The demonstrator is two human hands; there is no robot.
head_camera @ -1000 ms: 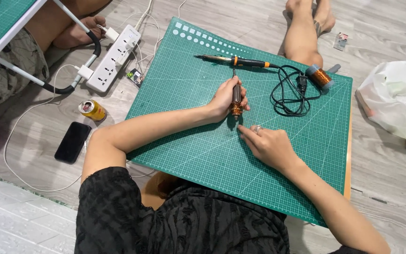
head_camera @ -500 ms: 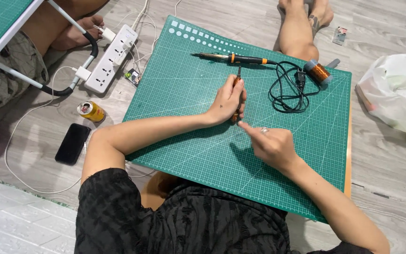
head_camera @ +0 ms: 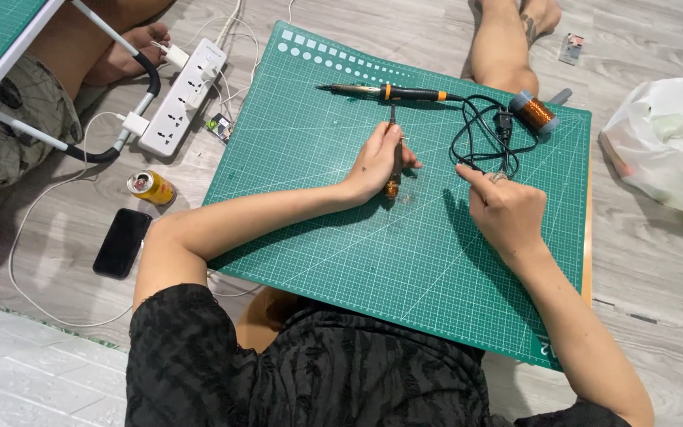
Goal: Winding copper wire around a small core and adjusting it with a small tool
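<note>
carefully, our left hand (head_camera: 373, 162) gripped the screwdriver (head_camera: 394, 158) while our right hand (head_camera: 503, 209) (fingers curled) pinched the cord (head_camera: 484, 134); a tug could drag the soldering iron (head_camera: 389, 92).

A dark phone (head_camera: 122, 242) lies screen-up and blank on the floor left of the green mat, just below a small yellow drink can (head_camera: 151, 187) on its side. A white plastic bag (head_camera: 668, 146) holding colourful packets sits at the right edge. A small printed sachet (head_camera: 570, 49) lies on the floor near the top right.
</note>
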